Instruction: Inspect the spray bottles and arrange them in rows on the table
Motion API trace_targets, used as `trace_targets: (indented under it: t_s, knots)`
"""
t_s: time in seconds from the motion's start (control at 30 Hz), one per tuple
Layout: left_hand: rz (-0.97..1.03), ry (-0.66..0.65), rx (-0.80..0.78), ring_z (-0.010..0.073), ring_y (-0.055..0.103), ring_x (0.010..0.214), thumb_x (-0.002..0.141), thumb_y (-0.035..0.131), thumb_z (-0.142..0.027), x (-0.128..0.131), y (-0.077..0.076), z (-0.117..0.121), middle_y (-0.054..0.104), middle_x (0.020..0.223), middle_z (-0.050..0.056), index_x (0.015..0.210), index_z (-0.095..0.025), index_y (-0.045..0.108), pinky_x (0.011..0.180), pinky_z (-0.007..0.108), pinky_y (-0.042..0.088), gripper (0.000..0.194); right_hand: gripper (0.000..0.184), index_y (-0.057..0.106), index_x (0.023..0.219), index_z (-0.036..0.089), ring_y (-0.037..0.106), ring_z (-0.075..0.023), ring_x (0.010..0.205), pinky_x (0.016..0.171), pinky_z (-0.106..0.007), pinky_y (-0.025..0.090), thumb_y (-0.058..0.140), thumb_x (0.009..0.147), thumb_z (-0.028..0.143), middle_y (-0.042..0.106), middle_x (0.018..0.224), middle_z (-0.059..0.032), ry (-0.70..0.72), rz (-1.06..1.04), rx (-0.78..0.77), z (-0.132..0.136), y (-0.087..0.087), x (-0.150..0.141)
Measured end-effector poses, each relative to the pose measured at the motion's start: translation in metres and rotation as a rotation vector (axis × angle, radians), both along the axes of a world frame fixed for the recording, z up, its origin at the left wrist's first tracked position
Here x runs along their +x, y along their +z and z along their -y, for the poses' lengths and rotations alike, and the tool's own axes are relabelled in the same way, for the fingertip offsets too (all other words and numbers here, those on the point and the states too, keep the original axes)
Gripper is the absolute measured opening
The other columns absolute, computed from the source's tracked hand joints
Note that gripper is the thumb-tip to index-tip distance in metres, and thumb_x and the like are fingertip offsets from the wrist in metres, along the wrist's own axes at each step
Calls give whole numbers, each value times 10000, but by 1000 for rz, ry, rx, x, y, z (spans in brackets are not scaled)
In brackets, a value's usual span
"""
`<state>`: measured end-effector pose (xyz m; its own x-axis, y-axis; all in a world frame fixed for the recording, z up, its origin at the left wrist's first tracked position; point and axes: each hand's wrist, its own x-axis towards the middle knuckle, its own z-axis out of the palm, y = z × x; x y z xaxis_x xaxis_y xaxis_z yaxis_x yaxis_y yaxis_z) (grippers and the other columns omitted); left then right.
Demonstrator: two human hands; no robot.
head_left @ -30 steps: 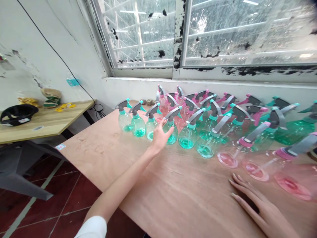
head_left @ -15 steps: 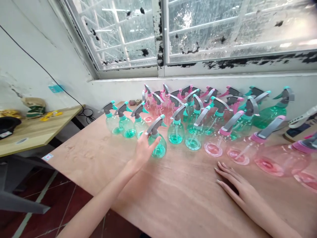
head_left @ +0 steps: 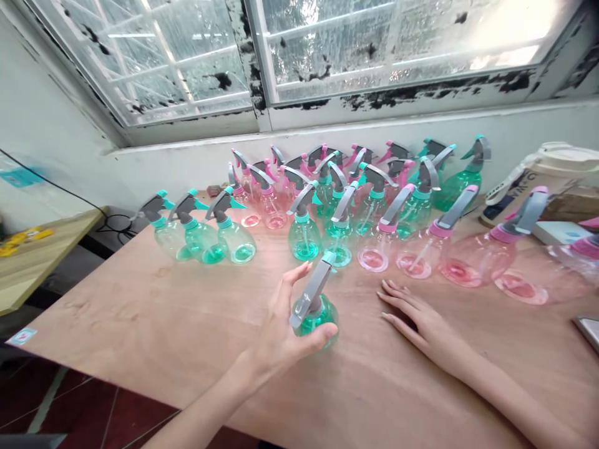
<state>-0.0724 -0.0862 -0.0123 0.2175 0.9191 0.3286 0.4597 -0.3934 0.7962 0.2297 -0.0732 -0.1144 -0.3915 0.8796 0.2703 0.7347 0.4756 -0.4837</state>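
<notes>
A green spray bottle (head_left: 326, 310) with a grey trigger head stands in front of me, and my left hand (head_left: 276, 333) is wrapped around it. The thumb presses its right side and the index finger reaches up along the left; the other fingers are hidden behind the bottle. My right hand (head_left: 423, 321) lies flat on the wooden table (head_left: 196, 312), open and holding nothing. Just beyond its fingertips is a clear pink spray bottle (head_left: 416, 255). Another green spray bottle (head_left: 305, 237) stands behind the held one.
Several green spray bottles (head_left: 237, 240) stand apart at the left. Pink and green bottles crowd toward the wall below the window (head_left: 322, 56). A cream cup (head_left: 528, 178) and a white box (head_left: 556, 232) are at the right. A side table (head_left: 56, 255) stands at the left.
My left hand has brought the green spray bottle nearer to me, away from the rows. The view has swung to the right. My right hand stays resting on the table.
</notes>
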Motion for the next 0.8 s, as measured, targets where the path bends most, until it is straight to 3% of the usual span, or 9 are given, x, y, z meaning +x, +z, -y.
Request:
trace_targets:
  t_s: [0.1,0.17,0.27,0.37,0.67,0.8]
  knots:
    - [50,-93,-50,350,636,1103,716,736,-543,5,13,-9,579,1351,127,1448,-361,379,819,476,572,834,438,548,1387,257,403,-296,1403,1164,-552,334,467,983,407,478,1504,-73,-7,-4,-1,0,0,0]
    - [63,-144,-75,307,686,956,708,747,-498,11,22,-14,632,1271,108,1434,-366,409,792,460,588,812,441,546,1389,256,406,-297,1402,1162,-552,337,470,982,407,479,1504,-77,-8,-4,-1,0,0,0]
    - [92,-195,-61,202,661,671,710,744,-409,20,29,-21,678,1170,80,1260,-335,574,758,424,595,580,443,534,1399,264,397,-294,1409,1166,-550,332,467,984,404,467,1513,-74,-8,6,0,0,-1,1]
    - [95,-173,-61,132,568,527,733,716,-323,27,30,-24,704,1052,63,1071,-290,641,659,358,581,348,447,521,1410,268,392,-289,1412,1168,-546,331,459,987,401,462,1518,-68,-6,14,-2,0,-2,1]
    - [53,-148,39,89,496,456,807,595,-266,40,28,-42,687,896,29,1014,-243,631,524,275,494,212,457,500,1426,276,392,-294,1411,1165,-553,329,481,982,381,458,1520,-71,1,6,-7,0,0,1]
    - [52,-110,88,107,518,489,812,591,-263,48,29,-53,645,743,0,846,-235,606,508,259,457,46,441,520,1410,272,389,-286,1413,1167,-540,334,473,986,386,455,1522,-68,-4,21,-21,-1,1,0]
